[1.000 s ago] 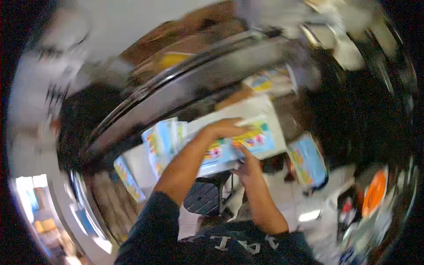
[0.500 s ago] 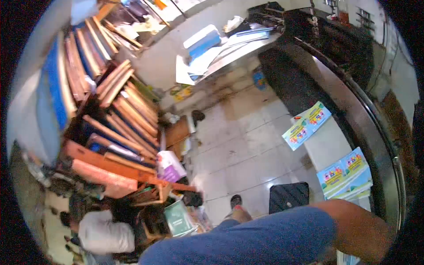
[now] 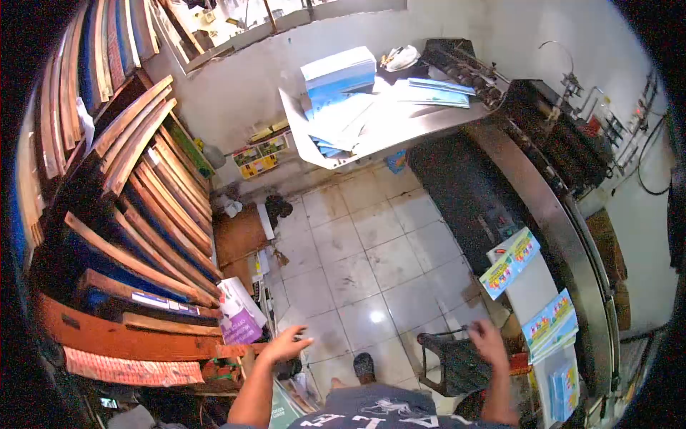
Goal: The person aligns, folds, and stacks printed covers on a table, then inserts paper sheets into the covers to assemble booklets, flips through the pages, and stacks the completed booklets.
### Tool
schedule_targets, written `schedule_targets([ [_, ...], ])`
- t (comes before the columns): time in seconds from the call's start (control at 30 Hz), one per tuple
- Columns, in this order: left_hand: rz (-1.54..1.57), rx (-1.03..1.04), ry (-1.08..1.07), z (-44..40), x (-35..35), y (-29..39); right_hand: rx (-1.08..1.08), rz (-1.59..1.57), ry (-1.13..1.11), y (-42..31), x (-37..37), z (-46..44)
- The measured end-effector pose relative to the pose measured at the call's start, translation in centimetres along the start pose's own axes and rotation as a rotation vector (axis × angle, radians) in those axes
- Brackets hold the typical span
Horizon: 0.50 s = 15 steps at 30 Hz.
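My left hand (image 3: 287,344) is held out over the floor with its fingers apart and nothing in it. A white and purple bag (image 3: 239,314) stands just beyond it, beside the rack. On the other side, my right hand (image 3: 489,343) hangs loosely bent at the upper edge of a black chair (image 3: 457,365). No object shows in it; whether its fingers touch the chair I cannot tell. Right of that hand, printed colourful sheets (image 3: 550,325) lie in a pile on a pale ledge. Another printed sheet (image 3: 510,263) lies farther along.
A wooden rack (image 3: 121,325) of upright wood-framed panels (image 3: 153,236) fills the left side. At the back, a metal table (image 3: 389,136) bears a stack of blue-edged paper (image 3: 339,71). A long dark machine (image 3: 529,171) runs along the right. Tiled floor (image 3: 357,264) lies between.
My view has turned to face the room more squarely. The sleeved arm that crossed the lower view is gone from there, and both my hands now show. The person in white at lower left is mostly out of view.
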<state>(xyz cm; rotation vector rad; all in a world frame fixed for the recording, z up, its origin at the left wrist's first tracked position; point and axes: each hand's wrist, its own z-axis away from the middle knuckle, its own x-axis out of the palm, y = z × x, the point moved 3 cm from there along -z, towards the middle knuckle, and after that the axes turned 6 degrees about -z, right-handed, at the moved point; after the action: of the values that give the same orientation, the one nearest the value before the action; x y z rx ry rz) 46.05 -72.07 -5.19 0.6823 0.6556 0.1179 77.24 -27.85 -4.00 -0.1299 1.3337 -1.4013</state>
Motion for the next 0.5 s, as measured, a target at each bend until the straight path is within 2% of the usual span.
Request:
schedule_targets([
  [0.03,-0.049,-0.138,0.008,0.4,-2.1,0.9,-0.202,-0.027,-0.008,-9.0,-0.2,-1.3],
  [0.13,-0.098,0.07,0.162,-3.5,-5.7,3.0,-0.945,0.011,-0.091,-32.6,-3.0,-0.5],
  [0.17,-0.075,0.109,0.168,-5.2,-6.7,5.1,-1.292,0.115,-0.065,-37.5,-3.5,0.1],
  [0.2,-0.099,0.099,0.113,-7.4,-6.9,7.1,-1.426,0.089,-0.016,-39.8,-3.6,0.2],
  [0.23,-0.059,0.175,0.177,-9.8,-7.5,9.4,-1.559,0.067,0.042,-42.1,-3.7,0.3],
  [0.27,-0.013,0.248,0.263,-11.4,-8.8,10.9,-1.58,0.046,0.082,-43.6,-3.2,-1.2],
  [0.33,-0.008,0.235,0.277,-15.7,-11.0,14.0,-1.616,0.05,0.098,-46.0,-2.5,-5.1],
  [0.43,-0.109,0.113,0.307,-18.3,-12.1,23.2,-1.582,0.049,-0.209,-46.8,-3.2,-14.2],
  [0.47,0.176,0.218,0.292,-18.8,-12.6,25.7,-1.607,0.018,-0.215,-46.4,-2.5,-18.6],
  [0.5,0.336,0.286,0.294,-21.0,-13.7,27.2,-1.478,0.085,-0.328,-45.7,-1.8,-22.3],
])
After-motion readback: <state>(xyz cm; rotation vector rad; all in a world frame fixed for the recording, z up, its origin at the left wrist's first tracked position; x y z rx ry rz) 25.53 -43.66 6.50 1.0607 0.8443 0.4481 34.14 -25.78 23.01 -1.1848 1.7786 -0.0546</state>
